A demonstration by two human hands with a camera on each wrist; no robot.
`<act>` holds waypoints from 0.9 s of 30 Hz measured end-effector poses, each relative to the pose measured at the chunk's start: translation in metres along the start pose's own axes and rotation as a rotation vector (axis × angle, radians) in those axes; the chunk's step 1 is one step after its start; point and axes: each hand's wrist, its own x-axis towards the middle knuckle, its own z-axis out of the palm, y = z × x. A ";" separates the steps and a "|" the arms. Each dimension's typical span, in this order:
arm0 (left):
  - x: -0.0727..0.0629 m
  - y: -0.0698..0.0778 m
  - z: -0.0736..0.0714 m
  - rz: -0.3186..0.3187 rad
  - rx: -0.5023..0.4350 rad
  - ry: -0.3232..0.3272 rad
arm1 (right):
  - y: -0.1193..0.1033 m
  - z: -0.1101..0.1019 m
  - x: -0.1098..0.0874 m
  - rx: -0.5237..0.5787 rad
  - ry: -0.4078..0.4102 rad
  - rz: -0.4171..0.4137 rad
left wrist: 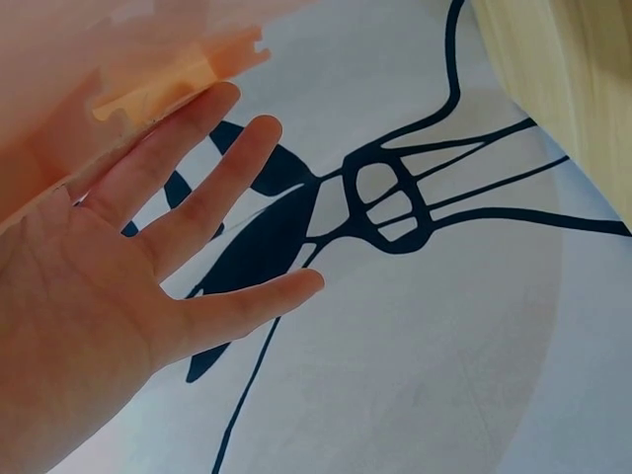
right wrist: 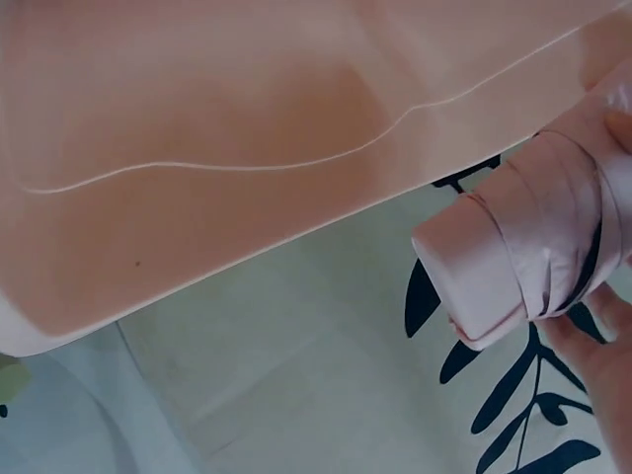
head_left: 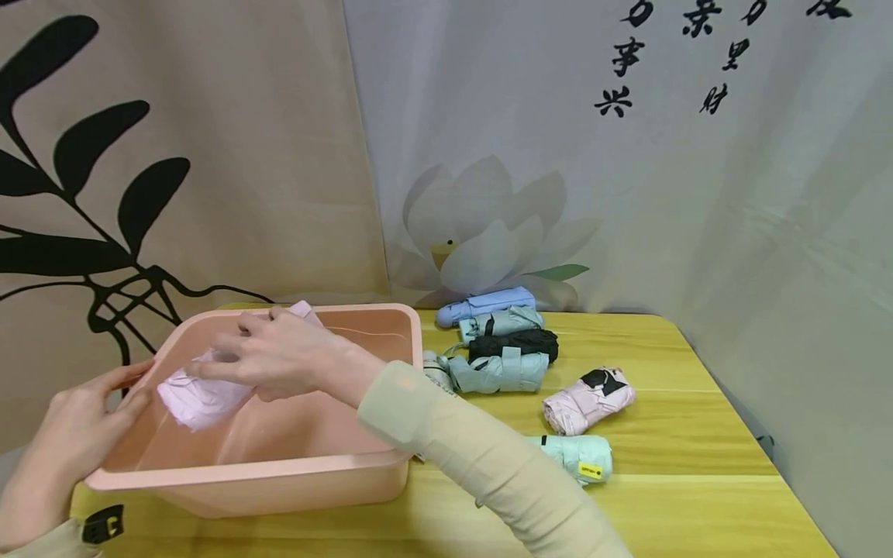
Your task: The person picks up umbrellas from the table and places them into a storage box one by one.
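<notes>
A light pink folded umbrella (head_left: pixel 204 399) is held in my right hand (head_left: pixel 279 355) over the left part of a pink plastic basin (head_left: pixel 279 463). Its wrapped fabric and blunt end show in the right wrist view, with the fingers round its far part. My left hand (head_left: pixel 87 415) holds the basin's left rim, the thumb on the upper side. In the left wrist view several of its fingers (left wrist: pixel 212 212) stretch out spread beneath the rim, one of them touching it; the thumb is hidden there.
Right of the basin, folded umbrellas lie on the wooden table (head_left: pixel 698 434): a blue one (head_left: pixel 488 304), a black one (head_left: pixel 516 346), grey-green ones (head_left: pixel 505 372), a pink one (head_left: pixel 586 403) and a mint one (head_left: pixel 575 456) partly behind the right sleeve. A printed curtain (head_left: pixel 279 155) hangs behind.
</notes>
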 end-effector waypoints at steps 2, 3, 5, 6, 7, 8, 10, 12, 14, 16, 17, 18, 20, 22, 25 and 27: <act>0.000 0.000 0.000 -0.002 0.001 -0.003 | -0.004 -0.001 0.003 -0.003 -0.018 -0.019; 0.000 0.000 0.000 -0.002 0.001 -0.003 | -0.005 0.000 0.004 -0.003 -0.025 -0.027; 0.000 0.000 0.000 -0.006 0.000 -0.007 | -0.009 -0.001 0.006 0.003 -0.054 -0.035; 0.000 0.000 0.000 -0.007 0.000 -0.010 | -0.010 -0.001 0.007 0.007 -0.069 -0.034; 0.000 0.000 -0.001 -0.009 0.001 -0.012 | -0.011 -0.001 0.008 0.008 -0.081 -0.035; 0.000 0.000 0.000 -0.012 0.001 -0.016 | -0.013 -0.001 0.010 0.013 -0.091 -0.035; 0.000 0.000 0.000 -0.015 0.001 -0.018 | -0.015 0.000 0.012 0.022 -0.111 -0.038; 0.000 0.000 0.001 -0.009 -0.001 -0.013 | -0.018 0.002 0.015 0.025 -0.111 -0.047; 0.000 -0.001 0.001 -0.006 -0.003 -0.009 | -0.021 0.005 0.017 0.020 -0.104 -0.064; 0.000 -0.001 0.001 0.001 -0.007 -0.001 | -0.025 0.008 0.019 0.000 -0.091 -0.080; 0.000 0.000 0.000 0.005 -0.008 0.004 | -0.027 0.009 0.020 -0.011 -0.089 -0.087; 0.000 0.001 0.000 -0.001 -0.008 -0.003 | -0.028 0.011 0.020 -0.023 -0.088 -0.094; 0.000 0.002 0.000 -0.009 -0.006 -0.010 | -0.030 0.014 0.022 -0.036 -0.106 -0.098; 0.000 0.003 -0.001 -0.013 -0.005 -0.012 | -0.032 0.017 0.023 -0.040 -0.126 -0.096; 0.000 0.004 -0.002 -0.021 -0.004 -0.019 | -0.034 0.021 0.024 -0.024 -0.177 -0.084; -0.001 0.004 -0.002 -0.025 -0.004 -0.021 | -0.035 0.023 0.025 -0.006 -0.212 -0.076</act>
